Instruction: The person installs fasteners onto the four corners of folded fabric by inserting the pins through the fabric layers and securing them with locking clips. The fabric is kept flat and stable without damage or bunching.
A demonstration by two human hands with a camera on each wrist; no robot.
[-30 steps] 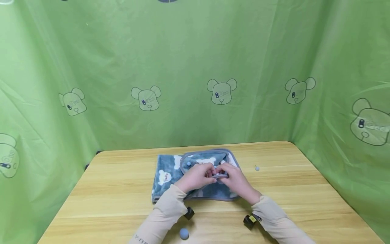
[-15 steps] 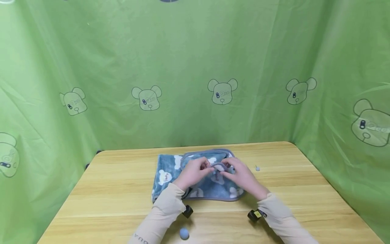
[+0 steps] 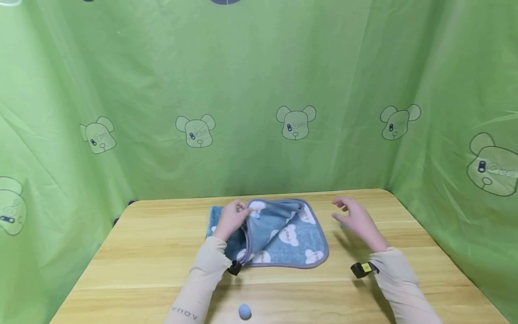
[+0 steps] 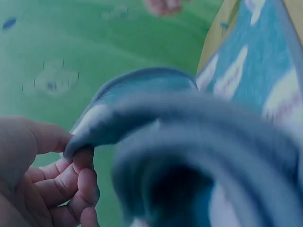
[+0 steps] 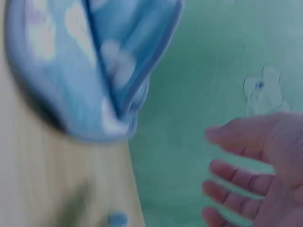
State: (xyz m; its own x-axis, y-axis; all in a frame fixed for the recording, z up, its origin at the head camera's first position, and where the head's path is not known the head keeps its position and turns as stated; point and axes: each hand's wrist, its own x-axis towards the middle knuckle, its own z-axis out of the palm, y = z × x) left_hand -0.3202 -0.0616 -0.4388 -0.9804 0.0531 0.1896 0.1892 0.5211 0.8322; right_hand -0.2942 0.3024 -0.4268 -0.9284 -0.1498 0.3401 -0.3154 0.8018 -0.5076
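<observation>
A folded teal blanket (image 3: 288, 245) printed with white bear heads and bound in grey lies near the back of the table. My left hand (image 3: 231, 220) pinches the corner of its upper flap between thumb and finger, and the left wrist view shows that bound edge (image 4: 85, 137) raised and curling. A small round blue piece (image 3: 257, 216) sits on the flap beside those fingers. To the right of the blanket, my right hand (image 3: 356, 221) hovers with fingers spread and holds nothing. Another small blue piece (image 5: 117, 219) lies on the table, mostly hidden by that hand in the head view.
A blue-grey ball (image 3: 244, 311) rests near the table's front edge, right of the left sleeve. Green curtains (image 3: 243, 166) with bear outlines stand behind and on both sides of the wooden table (image 3: 141, 252).
Both hands were together at the blanket's edge. My right hand has let go and moved right toward the small blue piece; my left hand has drawn the flap's edge leftward.
</observation>
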